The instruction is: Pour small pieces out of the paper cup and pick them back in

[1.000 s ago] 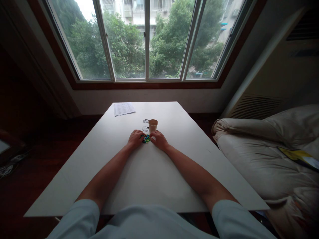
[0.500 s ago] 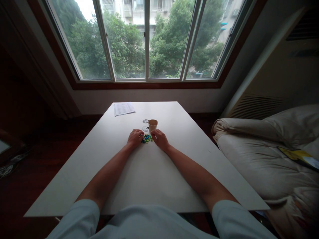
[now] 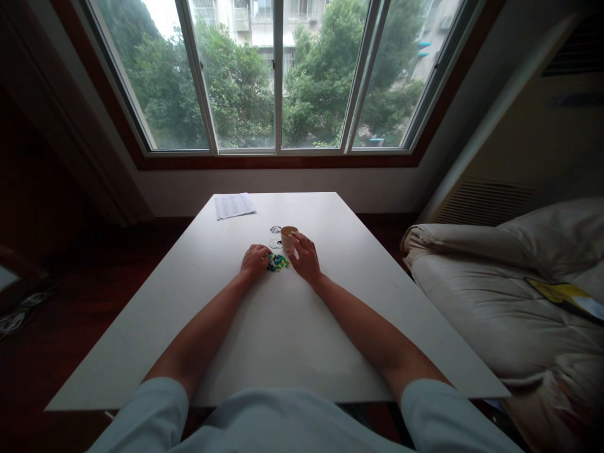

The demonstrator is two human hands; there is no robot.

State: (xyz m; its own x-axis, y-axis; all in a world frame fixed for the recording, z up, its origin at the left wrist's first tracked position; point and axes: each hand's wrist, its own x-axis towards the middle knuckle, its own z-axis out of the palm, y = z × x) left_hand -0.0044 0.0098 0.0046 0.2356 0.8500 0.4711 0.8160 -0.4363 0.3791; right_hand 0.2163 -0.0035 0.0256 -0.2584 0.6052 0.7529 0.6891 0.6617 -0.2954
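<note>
A small pile of green, blue and yellow pieces point(image 3: 278, 263), like beads, lies on the white table point(image 3: 292, 340). At its left edge rests my left hand point(image 3: 256, 260), fingers curled down against the pieces; whatever they pinch is hidden. My right hand point(image 3: 306, 259) is raised at the right side of a brown paper cup point(image 3: 286, 240), its fingertips by the rim and its thumb lower down. A tiny light-green piece point(image 3: 292, 233) shows at those fingertips. The cup stands upright just behind the pile, its inside mostly out of sight.
Left of the cup lie two round, dark-outlined items point(image 3: 275, 243), too small to name. Printed papers point(image 3: 234, 206) lie at the table's far left corner. A beige sofa point(image 3: 462, 302) stands along the right side, and a window point(image 3: 276, 88) is beyond the table.
My right hand has lifted from the pile's right edge up to the cup's rim, with a green piece now showing at its fingertips. My left hand has stayed at the pile.
</note>
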